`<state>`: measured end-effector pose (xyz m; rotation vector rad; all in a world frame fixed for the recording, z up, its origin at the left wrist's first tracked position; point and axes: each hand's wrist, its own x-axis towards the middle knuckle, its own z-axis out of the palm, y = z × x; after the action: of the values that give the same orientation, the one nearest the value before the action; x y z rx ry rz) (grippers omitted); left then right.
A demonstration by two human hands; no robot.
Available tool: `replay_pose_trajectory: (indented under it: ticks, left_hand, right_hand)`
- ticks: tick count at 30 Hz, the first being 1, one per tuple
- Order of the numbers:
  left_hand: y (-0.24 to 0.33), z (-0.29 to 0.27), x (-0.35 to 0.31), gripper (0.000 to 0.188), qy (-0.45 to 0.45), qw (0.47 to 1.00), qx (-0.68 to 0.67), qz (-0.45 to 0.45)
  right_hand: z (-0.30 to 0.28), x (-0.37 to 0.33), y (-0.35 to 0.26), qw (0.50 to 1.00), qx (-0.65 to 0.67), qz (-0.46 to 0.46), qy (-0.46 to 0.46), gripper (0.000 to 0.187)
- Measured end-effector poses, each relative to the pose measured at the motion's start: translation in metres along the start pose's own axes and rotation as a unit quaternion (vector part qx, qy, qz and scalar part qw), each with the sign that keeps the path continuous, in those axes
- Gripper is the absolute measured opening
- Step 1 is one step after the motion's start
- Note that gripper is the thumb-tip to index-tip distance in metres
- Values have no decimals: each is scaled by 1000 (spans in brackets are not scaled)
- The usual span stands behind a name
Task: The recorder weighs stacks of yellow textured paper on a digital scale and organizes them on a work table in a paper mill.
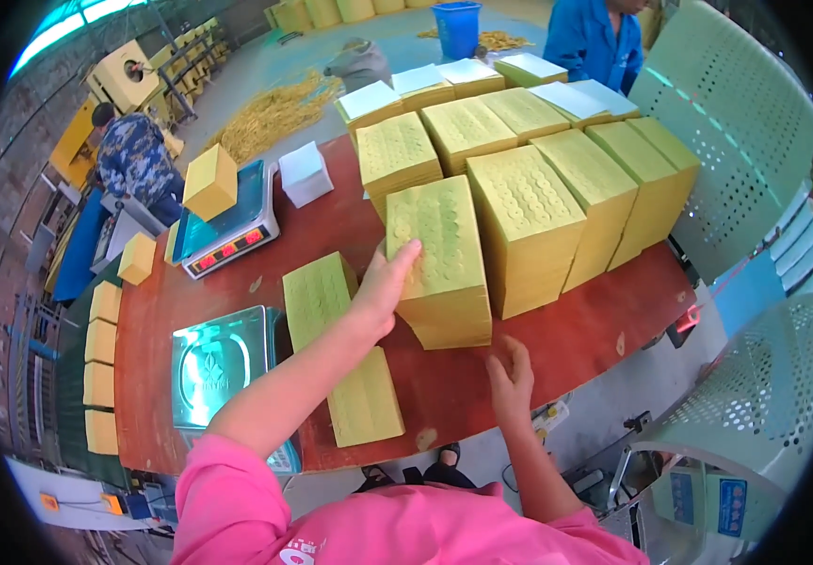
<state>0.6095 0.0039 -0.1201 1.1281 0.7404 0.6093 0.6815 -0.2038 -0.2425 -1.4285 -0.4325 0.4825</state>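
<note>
Blue bucket (pixel 459 32) at bk; perf. chair (pixel 722 132) rt; camo-jkt worker (pixel 139 156) lt.

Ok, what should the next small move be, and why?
Probably bring the right hand up against the right side of the yellow stack that the left hand touches. The left thumb lies on top near the left edge, while the right hand looks empty near the lower right corner; support from both sides would likely steady it.
</note>
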Motion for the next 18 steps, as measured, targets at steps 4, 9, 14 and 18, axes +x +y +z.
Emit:
replay_pose_trajectory:
  ticks: [4, 9, 14, 18]
  left_hand:
    - [1, -2, 3, 52, 13, 999, -13, 43]
    - [-17, 4, 17, 44, 16, 999, 18, 42]
    - [17, -31, -49, 86, 23, 970, 200, 134]
    - [94, -134, -181, 47, -86, 983, 126, 97]
  right_hand:
    - [15, 1, 1, 990, 14, 55, -130, 25]
    - [15, 18, 16, 996, 2, 20, -82, 37]
    - [21, -18, -7, 990, -24, -5, -139, 32]
    - [78, -87, -42, 975, -16, -16, -222, 23]
